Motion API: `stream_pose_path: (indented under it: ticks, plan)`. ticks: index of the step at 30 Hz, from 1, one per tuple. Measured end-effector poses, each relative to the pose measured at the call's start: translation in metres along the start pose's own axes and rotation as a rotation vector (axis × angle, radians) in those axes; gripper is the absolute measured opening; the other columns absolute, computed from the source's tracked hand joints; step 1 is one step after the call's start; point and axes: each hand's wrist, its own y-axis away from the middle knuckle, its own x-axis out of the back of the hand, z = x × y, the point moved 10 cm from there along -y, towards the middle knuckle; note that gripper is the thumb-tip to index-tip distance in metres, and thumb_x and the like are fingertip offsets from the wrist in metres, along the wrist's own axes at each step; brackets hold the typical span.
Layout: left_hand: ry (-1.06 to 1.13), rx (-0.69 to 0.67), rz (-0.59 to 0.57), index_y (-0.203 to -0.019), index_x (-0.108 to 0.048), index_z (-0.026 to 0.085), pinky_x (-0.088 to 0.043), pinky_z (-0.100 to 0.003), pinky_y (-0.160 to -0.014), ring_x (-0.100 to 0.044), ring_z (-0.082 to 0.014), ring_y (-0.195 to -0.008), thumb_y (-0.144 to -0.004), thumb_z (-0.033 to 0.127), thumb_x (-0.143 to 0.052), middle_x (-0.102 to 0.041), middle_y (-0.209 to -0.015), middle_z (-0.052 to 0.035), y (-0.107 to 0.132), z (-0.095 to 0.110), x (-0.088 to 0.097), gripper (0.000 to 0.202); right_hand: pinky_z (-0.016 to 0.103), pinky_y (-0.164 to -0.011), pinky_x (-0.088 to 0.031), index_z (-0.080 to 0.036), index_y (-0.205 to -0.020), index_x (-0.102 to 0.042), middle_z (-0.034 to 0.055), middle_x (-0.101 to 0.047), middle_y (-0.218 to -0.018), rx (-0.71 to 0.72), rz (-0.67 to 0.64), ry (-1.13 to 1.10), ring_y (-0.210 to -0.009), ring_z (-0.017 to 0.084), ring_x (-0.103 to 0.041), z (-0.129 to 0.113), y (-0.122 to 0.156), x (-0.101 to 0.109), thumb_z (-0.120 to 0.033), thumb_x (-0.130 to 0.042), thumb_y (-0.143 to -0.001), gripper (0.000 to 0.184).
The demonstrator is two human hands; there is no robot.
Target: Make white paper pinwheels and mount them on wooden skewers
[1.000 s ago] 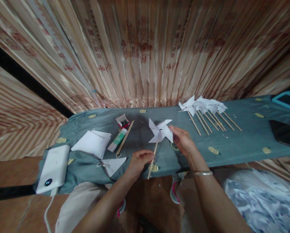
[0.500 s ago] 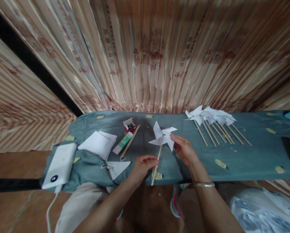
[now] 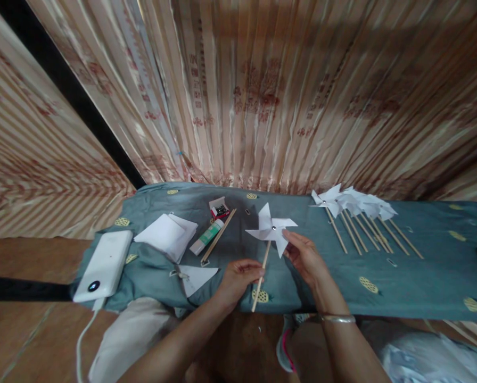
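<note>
A white paper pinwheel (image 3: 273, 229) with a shiny pin at its centre is held upright over the front of the table. My left hand (image 3: 240, 279) is closed round its wooden stick, below the paper blades. My right hand (image 3: 305, 256) pinches the edge of a blade on the right side between thumb and fingers. Left of the pinwheel lie loose wooden sticks (image 3: 219, 234), a green and white glue stick (image 3: 207, 237) and a small red box of pins (image 3: 219, 207).
Several finished pinwheels (image 3: 354, 205) lie in a row at the right. Leftward are a stack of white paper (image 3: 164, 235), scissors (image 3: 178, 273) by a folded paper triangle (image 3: 198, 279) and a white power bank (image 3: 105, 266) with a cable. A green cloth (image 3: 322, 298) covers the table; a curtain hangs behind.
The camera view has shifted slightly, so the scene sits a little lower and to the right. Both hands keep their hold on the pinwheel, whose blades have turned slightly.
</note>
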Motion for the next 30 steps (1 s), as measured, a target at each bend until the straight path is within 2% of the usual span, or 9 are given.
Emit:
stream_pose_path:
  ticks: [10, 16, 21, 30]
  plan:
    - [0.025, 0.018, 0.007, -0.067, -0.074, 0.014, -0.046, -0.024, -0.061, -0.059, -0.0109, -0.054, -0.036, 0.044, -0.093, -0.066, -0.057, -0.0012, -0.002, -0.004, 0.001, 0.047, 0.016, -0.047, -0.046, -0.020, -0.066, -0.074, -0.0036, -0.064, -0.054, -0.041, -0.010, -0.019, -0.049, 0.007, -0.052, 0.008, 0.002, -0.004, -0.040, -0.092, -0.046, 0.034]
    - [0.023, 0.011, 0.006, -0.067, -0.074, 0.013, -0.046, -0.025, -0.061, -0.059, -0.0116, -0.054, -0.037, 0.044, -0.092, -0.067, -0.057, -0.0017, -0.002, -0.005, 0.002, 0.047, 0.019, -0.043, -0.047, -0.019, -0.065, -0.073, -0.0027, -0.064, -0.053, -0.039, -0.001, -0.002, -0.045, 0.008, -0.052, 0.010, 0.004, -0.006, -0.039, -0.092, -0.047, 0.032]
    - [0.023, 0.012, 0.017, -0.064, -0.074, 0.014, -0.046, -0.025, -0.060, -0.058, -0.0117, -0.053, -0.035, 0.044, -0.092, -0.066, -0.056, -0.0013, -0.001, -0.004, 0.002, 0.045, 0.016, -0.043, -0.048, -0.019, -0.065, -0.073, -0.0032, -0.064, -0.053, -0.054, -0.007, -0.008, -0.045, 0.007, -0.052, 0.013, 0.005, -0.010, -0.040, -0.092, -0.044, 0.035]
    - [0.014, -0.008, 0.004, -0.064, -0.073, 0.015, -0.047, -0.025, -0.061, -0.059, -0.0122, -0.053, -0.039, 0.041, -0.091, -0.067, -0.056, -0.0011, 0.000, -0.002, 0.000, 0.040, 0.017, -0.046, -0.047, -0.019, -0.065, -0.073, -0.0018, -0.068, -0.058, -0.051, -0.025, -0.003, -0.048, 0.007, -0.055, 0.016, 0.006, -0.014, -0.041, -0.091, -0.049, 0.033]
